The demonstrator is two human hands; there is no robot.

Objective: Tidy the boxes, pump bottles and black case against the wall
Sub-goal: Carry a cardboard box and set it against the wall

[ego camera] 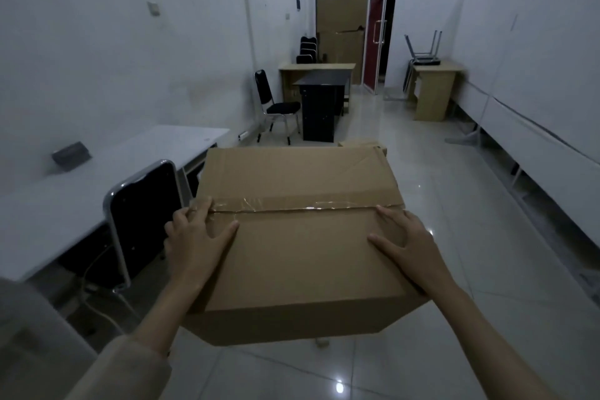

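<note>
1. Nearest the camera, on the left, a pale sleeve (130, 364) leads up to the left hand (194, 237), fingers spread flat and pressed against the left edge of the cardboard box (302, 237).
2. Further left stand a black chair (146, 221) and a white bench (97, 182), both along the wall.
3. Centre: the taped box is carried clear of the tiled floor (487, 237), clamped between both hands, probably because it is too wide for one.
4. Right: the right hand (406, 237) mirrors the grip, splayed on the box's opposite edge for balance.
</note>
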